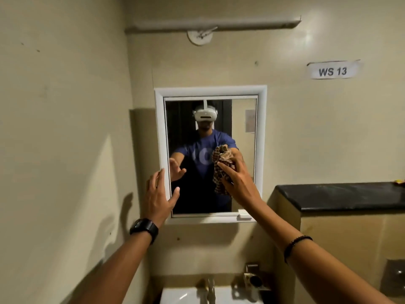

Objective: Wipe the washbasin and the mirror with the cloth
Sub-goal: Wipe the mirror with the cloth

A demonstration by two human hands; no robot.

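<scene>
Head view, right hand [238,185] clutching cloth [221,172] on mirror [210,91], left hand [158,196] spread, washbasin [186,296] cropped.

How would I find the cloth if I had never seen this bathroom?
Look at the white-framed mirror on the beige wall above the washbasin. On the right side of its glass, the right hand presses a bunched cloth against it. It is the only checked thing there, brown and cream, while the left hand at the frame's left edge is empty.

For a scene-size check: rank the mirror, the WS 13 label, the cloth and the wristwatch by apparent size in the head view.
1. mirror
2. WS 13 label
3. cloth, partly behind the right hand; close to the label, so unsure
4. wristwatch
</scene>
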